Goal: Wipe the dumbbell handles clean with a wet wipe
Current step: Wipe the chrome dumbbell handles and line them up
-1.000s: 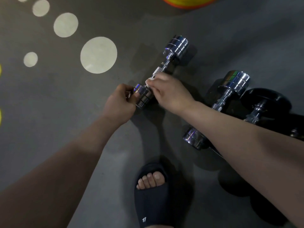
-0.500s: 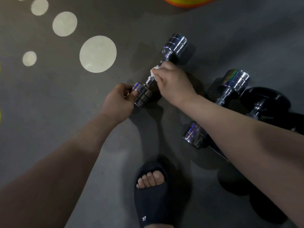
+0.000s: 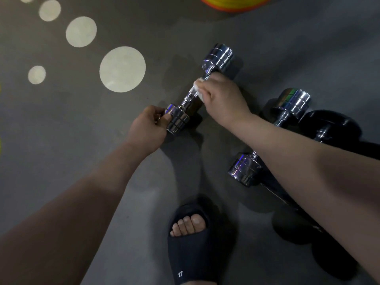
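Chrome dumbbell (image 3: 200, 90) mid-wipe — right hand (image 3: 223, 97) pinches wet wipe (image 3: 199, 87) on handle; left hand (image 3: 149, 128) grips near head; next — stroke back down.

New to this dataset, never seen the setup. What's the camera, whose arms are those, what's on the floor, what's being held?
There is no machine here: a person works with two bare hands, and one wide-angle camera worn on the head looks down at them, so both arms reach in from the bottom edge.

The left hand has a grip on the near end of a chrome dumbbell that lies on the grey floor. The right hand presses a white wipe against its handle, near the far end.

To the right lie a second chrome dumbbell and a black dumbbell, both partly hidden by the right arm. Below, a foot in a dark slipper. The pale circles are marks on the floor.
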{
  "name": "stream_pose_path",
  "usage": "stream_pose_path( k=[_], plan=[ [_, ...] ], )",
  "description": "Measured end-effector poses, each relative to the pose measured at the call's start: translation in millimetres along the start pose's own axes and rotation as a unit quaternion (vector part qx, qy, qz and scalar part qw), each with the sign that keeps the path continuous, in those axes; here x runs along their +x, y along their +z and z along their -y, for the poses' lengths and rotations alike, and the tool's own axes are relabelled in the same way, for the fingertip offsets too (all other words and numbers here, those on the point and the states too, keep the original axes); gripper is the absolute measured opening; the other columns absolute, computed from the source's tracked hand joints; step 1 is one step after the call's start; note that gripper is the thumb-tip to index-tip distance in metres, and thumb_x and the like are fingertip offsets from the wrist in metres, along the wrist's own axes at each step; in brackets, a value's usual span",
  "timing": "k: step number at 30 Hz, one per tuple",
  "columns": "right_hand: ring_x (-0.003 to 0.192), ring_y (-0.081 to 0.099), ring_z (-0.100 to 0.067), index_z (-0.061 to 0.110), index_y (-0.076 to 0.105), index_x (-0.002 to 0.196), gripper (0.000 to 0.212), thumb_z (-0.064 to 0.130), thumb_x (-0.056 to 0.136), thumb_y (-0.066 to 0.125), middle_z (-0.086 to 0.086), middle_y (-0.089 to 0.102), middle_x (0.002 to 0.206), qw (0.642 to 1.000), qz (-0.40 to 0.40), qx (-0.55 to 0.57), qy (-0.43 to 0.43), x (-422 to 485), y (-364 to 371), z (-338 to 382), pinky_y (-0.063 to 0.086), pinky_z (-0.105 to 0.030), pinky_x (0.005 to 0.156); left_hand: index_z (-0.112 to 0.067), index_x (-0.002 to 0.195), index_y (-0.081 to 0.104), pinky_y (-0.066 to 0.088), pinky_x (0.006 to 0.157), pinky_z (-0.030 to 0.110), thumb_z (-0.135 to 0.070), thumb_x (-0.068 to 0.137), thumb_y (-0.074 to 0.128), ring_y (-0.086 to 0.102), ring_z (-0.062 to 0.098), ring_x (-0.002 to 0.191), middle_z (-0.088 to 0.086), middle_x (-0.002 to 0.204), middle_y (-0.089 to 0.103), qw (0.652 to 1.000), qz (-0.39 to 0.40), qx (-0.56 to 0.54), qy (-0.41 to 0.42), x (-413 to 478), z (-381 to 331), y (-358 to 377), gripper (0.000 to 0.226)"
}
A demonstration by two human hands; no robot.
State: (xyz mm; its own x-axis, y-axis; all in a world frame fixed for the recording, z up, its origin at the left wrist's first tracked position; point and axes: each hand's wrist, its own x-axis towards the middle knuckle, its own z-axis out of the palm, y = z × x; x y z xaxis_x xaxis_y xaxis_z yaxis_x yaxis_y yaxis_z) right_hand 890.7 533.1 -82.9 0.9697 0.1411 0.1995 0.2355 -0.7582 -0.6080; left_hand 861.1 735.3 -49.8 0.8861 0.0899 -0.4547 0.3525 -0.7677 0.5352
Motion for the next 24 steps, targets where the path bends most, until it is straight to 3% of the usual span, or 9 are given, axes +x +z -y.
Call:
stream_pose_path(
  k=[3, 8, 12, 14, 18, 22, 24],
  plan=[
    [0.073, 0.057, -0.034, 0.006, 0.066, 0.081, 0.023, 0.016, 0.096, 0.051, -0.016, 0.058, 0.083, 0.997, -0.044, -0.022, 0.061, 10.1, 0.8, -5.3, 0.047, -0.040, 0.066, -0.020, 0.124, 0.062, 0.037, 0.081, 0.023, -0.038, 0.102, 0.056, 0.059, 0.018, 0.101, 0.000, 0.114, 0.067, 1.000, -0.001, -0.002, 0.001, 0.7, 1.1, 0.8, 0.029],
    [0.078, 0.061, -0.033, 0.005, 0.070, 0.090, 0.021, 0.016, 0.097, 0.054, -0.014, 0.061, 0.086, 1.000, 0.002, 0.016, -0.005, -4.3, 5.2, 4.4, 0.051, -0.038, 0.070, -0.020, 0.125, 0.062, 0.036, 0.078, 0.022, -0.037, 0.103, 0.054, 0.056, 0.015, 0.096, -0.002, 0.110, 0.066, 1.000, -0.002, 0.012, 0.000, 2.8, 0.7, -0.6, 0.029],
    [0.072, 0.054, -0.028, 0.010, 0.064, 0.078, 0.020, 0.013, 0.093, 0.051, -0.006, 0.049, 0.080, 0.995, -0.055, -0.010, 0.078, 10.0, 3.8, -1.2, 0.036, -0.033, 0.063, -0.020, 0.124, 0.063, 0.039, 0.080, 0.025, -0.038, 0.102, 0.054, 0.059, 0.018, 0.098, -0.001, 0.108, 0.067, 1.000, -0.002, 0.010, 0.001, 3.8, 2.5, 0.1, 0.029],
    [0.072, 0.057, -0.031, 0.007, 0.064, 0.079, 0.019, 0.011, 0.094, 0.054, -0.010, 0.054, 0.079, 0.994, -0.077, 0.002, 0.077, 2.9, 12.7, 6.9, 0.041, -0.035, 0.065, -0.020, 0.123, 0.063, 0.043, 0.082, 0.028, -0.038, 0.102, 0.054, 0.062, 0.021, 0.101, 0.001, 0.108, 0.068, 1.000, 0.001, 0.010, 0.001, 4.4, 2.2, -0.2, 0.029],
    [0.084, 0.063, -0.032, 0.005, 0.071, 0.093, 0.017, 0.013, 0.096, 0.056, -0.014, 0.064, 0.091, 0.999, 0.007, 0.038, -0.014, -10.7, 12.9, 10.7, 0.052, -0.039, 0.075, -0.020, 0.125, 0.064, 0.042, 0.081, 0.026, -0.037, 0.103, 0.053, 0.060, 0.020, 0.099, -0.003, 0.103, 0.065, 1.000, -0.005, 0.007, -0.004, 4.9, 1.9, -1.4, 0.030],
    [0.077, 0.064, -0.032, 0.006, 0.073, 0.090, 0.015, 0.011, 0.094, 0.059, -0.015, 0.063, 0.087, 0.996, -0.078, 0.022, 0.042, 2.5, 13.9, 3.8, 0.049, -0.032, 0.073, -0.020, 0.126, 0.065, 0.035, 0.077, 0.019, -0.035, 0.103, 0.054, 0.056, 0.013, 0.096, -0.006, 0.104, 0.062, 0.999, -0.015, 0.025, 0.017, 5.9, 4.1, -1.9, 0.029],
    [0.078, 0.064, -0.032, 0.005, 0.071, 0.087, 0.014, 0.009, 0.094, 0.060, -0.015, 0.063, 0.087, 0.996, -0.076, 0.025, 0.033, -2.2, 20.3, 10.4, 0.051, -0.033, 0.072, -0.020, 0.122, 0.064, 0.039, 0.079, 0.021, -0.033, 0.100, 0.059, 0.060, 0.015, 0.097, -0.002, 0.111, 0.065, 0.999, -0.039, 0.015, 0.034, 7.1, 7.7, -1.3, 0.026]
  ],
)
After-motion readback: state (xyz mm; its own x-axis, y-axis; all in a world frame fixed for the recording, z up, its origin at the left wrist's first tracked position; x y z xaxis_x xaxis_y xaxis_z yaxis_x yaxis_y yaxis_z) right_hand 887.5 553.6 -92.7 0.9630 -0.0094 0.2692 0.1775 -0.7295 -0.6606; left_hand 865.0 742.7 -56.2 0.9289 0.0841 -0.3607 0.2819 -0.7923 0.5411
